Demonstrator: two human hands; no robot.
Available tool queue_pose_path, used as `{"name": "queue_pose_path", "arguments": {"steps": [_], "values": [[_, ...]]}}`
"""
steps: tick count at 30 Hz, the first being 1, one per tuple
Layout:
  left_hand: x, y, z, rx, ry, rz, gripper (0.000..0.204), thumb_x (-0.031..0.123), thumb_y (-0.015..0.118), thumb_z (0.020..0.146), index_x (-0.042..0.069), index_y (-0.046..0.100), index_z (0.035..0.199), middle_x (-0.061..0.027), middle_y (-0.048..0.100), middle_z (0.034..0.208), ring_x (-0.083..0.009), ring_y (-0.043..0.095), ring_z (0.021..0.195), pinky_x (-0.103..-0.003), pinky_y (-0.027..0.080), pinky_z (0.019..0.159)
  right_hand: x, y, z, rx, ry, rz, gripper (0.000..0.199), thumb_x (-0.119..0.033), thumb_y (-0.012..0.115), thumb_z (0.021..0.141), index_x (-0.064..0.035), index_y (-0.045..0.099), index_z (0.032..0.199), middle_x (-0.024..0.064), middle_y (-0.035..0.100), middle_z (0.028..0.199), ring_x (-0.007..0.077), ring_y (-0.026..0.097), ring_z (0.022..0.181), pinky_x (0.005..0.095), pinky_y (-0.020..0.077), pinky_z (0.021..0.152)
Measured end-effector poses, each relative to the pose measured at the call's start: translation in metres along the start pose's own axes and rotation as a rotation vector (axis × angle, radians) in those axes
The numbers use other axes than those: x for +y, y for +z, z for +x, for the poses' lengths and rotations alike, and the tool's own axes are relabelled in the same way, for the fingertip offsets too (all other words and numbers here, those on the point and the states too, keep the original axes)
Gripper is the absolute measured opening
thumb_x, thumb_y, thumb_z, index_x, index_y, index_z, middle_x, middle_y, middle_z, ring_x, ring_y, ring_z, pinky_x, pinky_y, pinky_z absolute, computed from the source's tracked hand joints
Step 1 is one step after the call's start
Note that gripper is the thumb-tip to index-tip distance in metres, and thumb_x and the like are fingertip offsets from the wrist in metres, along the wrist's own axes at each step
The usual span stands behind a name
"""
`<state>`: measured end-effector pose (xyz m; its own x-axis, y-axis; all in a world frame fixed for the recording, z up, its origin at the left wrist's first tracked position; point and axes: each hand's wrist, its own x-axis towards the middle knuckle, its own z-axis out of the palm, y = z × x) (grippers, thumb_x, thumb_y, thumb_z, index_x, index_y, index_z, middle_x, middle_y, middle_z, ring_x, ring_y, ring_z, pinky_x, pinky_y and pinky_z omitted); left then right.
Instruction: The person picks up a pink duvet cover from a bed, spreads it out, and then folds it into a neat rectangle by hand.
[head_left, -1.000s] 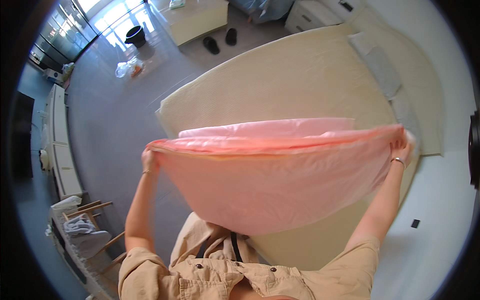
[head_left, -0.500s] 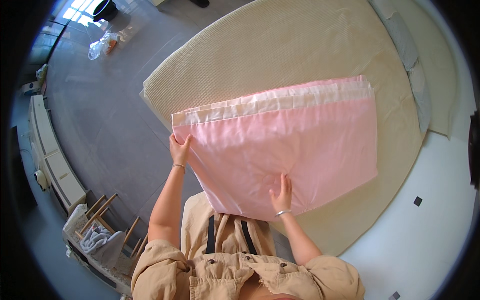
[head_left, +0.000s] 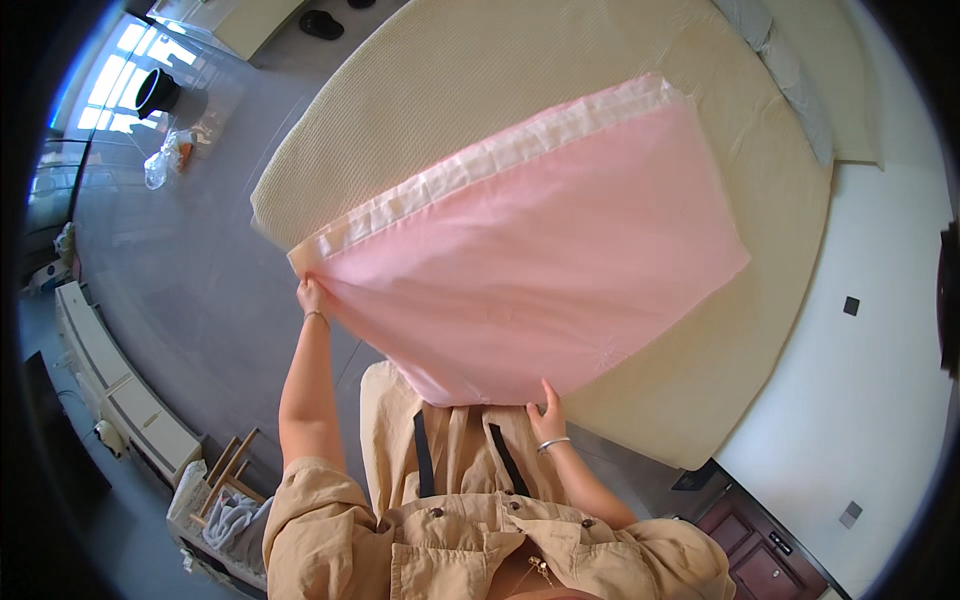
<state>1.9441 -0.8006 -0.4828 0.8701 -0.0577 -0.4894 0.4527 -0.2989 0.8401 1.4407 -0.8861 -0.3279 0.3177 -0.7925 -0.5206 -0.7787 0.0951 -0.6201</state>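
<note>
A folded pink satin bedding cloth (head_left: 520,250) with a cream band along its far edge spreads slantwise over the bed and down to my lap. My left hand (head_left: 311,293) is closed on its left corner, lifting it beyond the bed's edge. At the near edge is my right hand (head_left: 548,415), its thumb and fingers apart and touching the fabric. Whether the cloth is a cover or a sheet I cannot tell.
Under the cloth lies a large rounded bed with a cream quilted cover (head_left: 400,130). Grey pillows (head_left: 775,70) lie at its far right. To the left stand low white drawers (head_left: 135,400) and a chair with grey fabric (head_left: 235,520). A black bin (head_left: 157,93) and clear plastic bag (head_left: 160,165) sit on the floor.
My left hand has drawn its corner outward to the left, and the cloth is now slanted and flatter. The right hand has slid from the cloth's surface down to its near edge. The view has turned.
</note>
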Motion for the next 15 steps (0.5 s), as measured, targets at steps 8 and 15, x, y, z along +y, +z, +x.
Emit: {"name": "queue_pose_path", "arguments": {"steps": [8,15], "values": [[0.042,0.001,-0.078,-0.296,-0.503,0.064,0.048,0.038,0.059,0.076,0.009,0.045,0.112,-0.0035,0.055,0.1,-0.0191,0.049,0.098,-0.034,0.04,0.078,0.084,0.07,-0.058,-0.082,0.344,0.305,0.046,-0.014,0.058,0.077,0.0002,0.042,0.117,0.0151,0.05,0.112,0.024,0.049,0.103,0.0332,0.0385,0.089],[0.028,-0.009,-0.054,-0.611,-0.617,-0.238,0.039,0.032,0.058,0.079,0.012,0.048,0.11,-0.004,0.055,0.103,-0.0227,0.052,0.098,-0.041,0.042,0.084,0.047,0.159,-0.051,-0.13,0.764,0.956,0.048,-0.021,0.061,0.077,-0.0034,0.042,0.117,0.009,0.049,0.115,0.0203,0.044,0.109,0.0345,0.0337,0.091]]}}
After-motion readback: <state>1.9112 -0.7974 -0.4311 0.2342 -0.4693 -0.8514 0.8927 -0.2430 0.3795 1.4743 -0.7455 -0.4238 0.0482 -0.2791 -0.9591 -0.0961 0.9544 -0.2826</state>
